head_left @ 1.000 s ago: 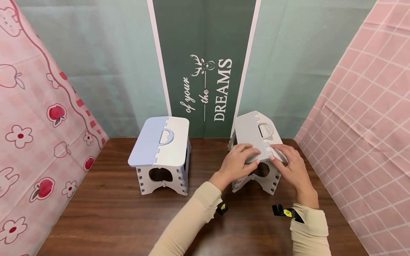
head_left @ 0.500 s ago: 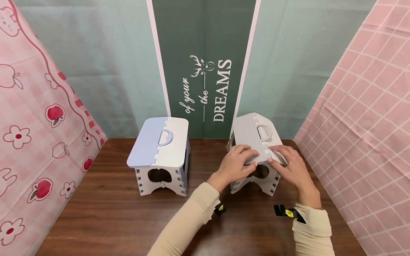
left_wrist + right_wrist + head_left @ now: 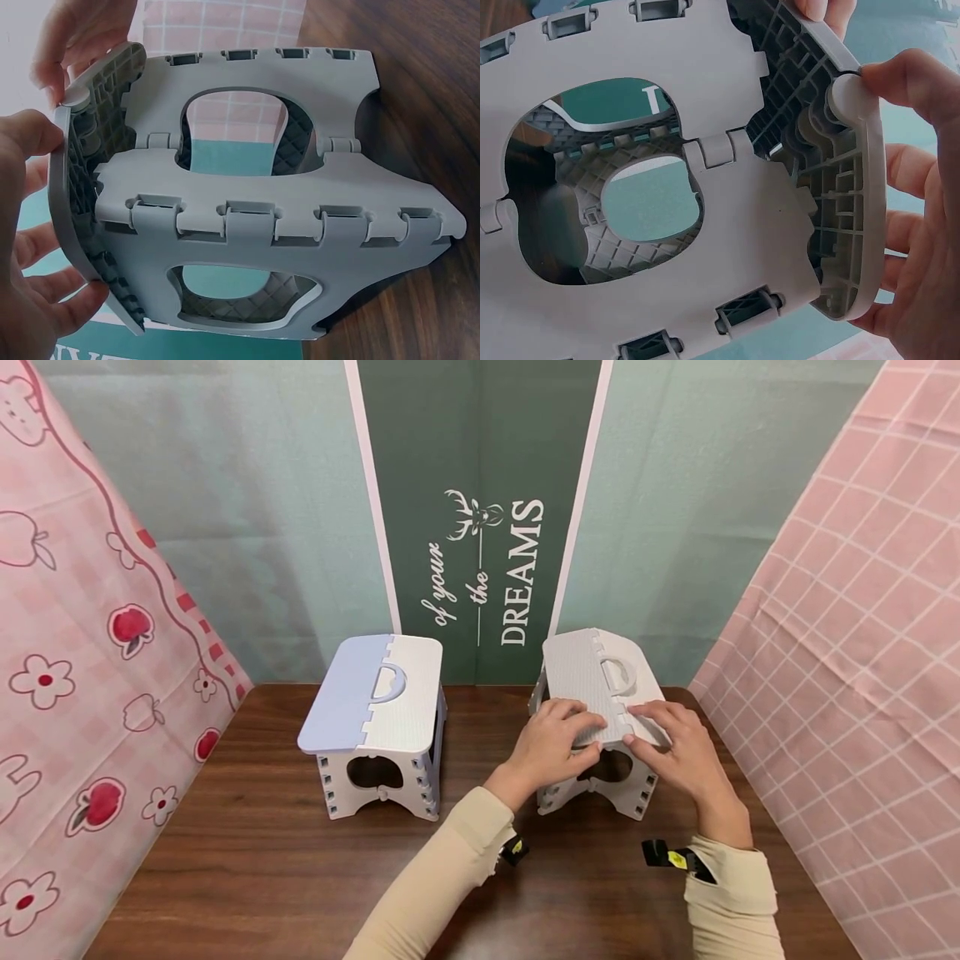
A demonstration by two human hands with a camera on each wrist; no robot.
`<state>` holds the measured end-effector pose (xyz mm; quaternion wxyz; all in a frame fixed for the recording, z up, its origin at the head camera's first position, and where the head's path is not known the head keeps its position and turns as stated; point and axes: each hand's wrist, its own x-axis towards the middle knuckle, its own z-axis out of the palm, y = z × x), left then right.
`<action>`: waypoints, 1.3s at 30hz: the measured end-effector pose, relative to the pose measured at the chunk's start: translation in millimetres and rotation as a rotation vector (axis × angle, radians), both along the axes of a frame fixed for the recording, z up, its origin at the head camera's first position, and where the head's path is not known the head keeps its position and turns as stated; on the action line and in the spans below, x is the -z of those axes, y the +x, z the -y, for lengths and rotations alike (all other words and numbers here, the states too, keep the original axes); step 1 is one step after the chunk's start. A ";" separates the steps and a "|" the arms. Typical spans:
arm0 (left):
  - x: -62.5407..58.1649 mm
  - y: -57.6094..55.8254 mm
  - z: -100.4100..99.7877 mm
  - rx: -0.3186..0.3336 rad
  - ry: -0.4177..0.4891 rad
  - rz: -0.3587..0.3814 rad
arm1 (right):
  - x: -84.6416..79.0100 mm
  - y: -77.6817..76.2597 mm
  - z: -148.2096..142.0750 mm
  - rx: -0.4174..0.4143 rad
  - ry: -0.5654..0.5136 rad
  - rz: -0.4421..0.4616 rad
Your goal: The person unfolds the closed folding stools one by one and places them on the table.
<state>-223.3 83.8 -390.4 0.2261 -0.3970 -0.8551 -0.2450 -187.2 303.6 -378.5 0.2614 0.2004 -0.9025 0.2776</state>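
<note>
A grey folding stool (image 3: 577,672) stands on the right of the table, its seat halves meeting in a low ridge beside the half-round handle (image 3: 619,677). My left hand (image 3: 551,739) grips the near left part of the seat, thumb at the front edge and fingers over the top. In the left wrist view its fingertips (image 3: 86,304) curl round the seat's rim. My right hand (image 3: 686,756) holds the near right part, thumb by the middle seam. The right wrist view shows the right thumb (image 3: 907,86) at the rim, near a round hinge end (image 3: 853,99), and the ribbed underside.
A blue-and-white folding stool (image 3: 405,693) stands upright with a flat seat at the left. The dark wooden table (image 3: 247,860) ends at a green curtain (image 3: 255,527) behind. Pink cloths (image 3: 847,635) hang on both sides.
The ridge in the grey stool's seat has sunk, so its two halves lie flatter. Both hands have stayed on the seat, with the right fingers shifted slightly left.
</note>
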 end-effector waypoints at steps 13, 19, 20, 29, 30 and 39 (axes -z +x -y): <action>0.3 0.9 -1.3 -0.033 -0.066 -0.032 | 1.9 0.3 1.1 0.049 0.071 -0.008; 0.0 1.6 -1.5 -0.056 -0.103 -0.022 | 4.2 0.1 2.7 0.081 0.103 0.005; -0.4 1.4 -1.3 -0.057 -0.104 -0.021 | 4.4 -0.4 2.8 0.081 0.102 0.004; -0.5 -4.0 11.4 -0.022 -0.070 0.019 | 6.6 -0.6 10.9 0.106 0.087 0.046; -1.1 -4.0 14.9 -0.015 -0.057 0.025 | 6.7 0.8 12.4 0.117 0.076 0.050; -27.4 -4.6 66.6 -0.117 0.005 0.088 | -21.8 -2.3 40.1 0.073 0.054 0.029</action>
